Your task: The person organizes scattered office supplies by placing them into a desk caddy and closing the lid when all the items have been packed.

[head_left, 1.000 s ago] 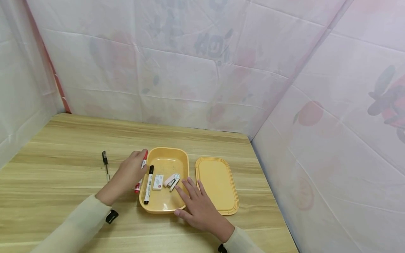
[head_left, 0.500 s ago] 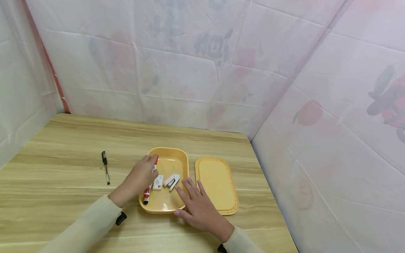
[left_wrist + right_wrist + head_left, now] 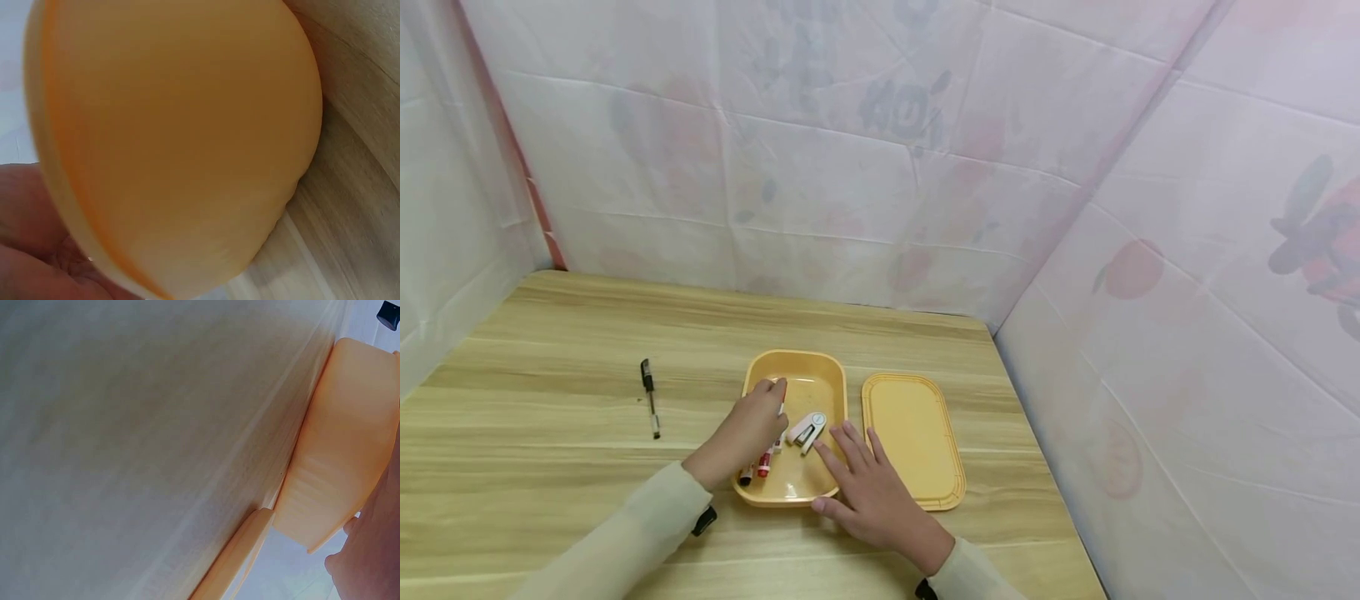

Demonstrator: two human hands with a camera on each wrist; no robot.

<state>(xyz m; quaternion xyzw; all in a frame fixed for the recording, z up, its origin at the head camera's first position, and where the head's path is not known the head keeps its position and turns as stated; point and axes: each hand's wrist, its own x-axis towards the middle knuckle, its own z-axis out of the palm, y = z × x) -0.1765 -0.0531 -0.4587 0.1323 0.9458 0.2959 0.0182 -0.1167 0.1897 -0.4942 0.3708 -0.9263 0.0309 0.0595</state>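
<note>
My left hand [image 3: 743, 433] reaches over the left rim of a yellow plastic box [image 3: 796, 354] and grips a red marker [image 3: 764, 464] inside it. Most of that marker lies behind my fingers. Beside it the end of a black-and-white marker [image 3: 746, 477] shows, and a small white box or eraser [image 3: 777, 447] is nearly covered. A white mini stapler [image 3: 807, 431] lies near the box's middle. My right hand [image 3: 876, 500] rests with spread fingers on the box's right front rim. In the left wrist view, the box wall [image 3: 181, 137] hides most of the hand.
A yellow lid [image 3: 917, 442] lies flat on the wooden table [image 3: 550, 467], just right of the box. To the left is a black-capped pen [image 3: 651, 400]. Printed white curtains [image 3: 820, 208] stand behind and along both sides.
My left hand has moved right, carrying the red marker from the box's left edge into the box, past the black-and-white marker. The right hand has stayed in place.
</note>
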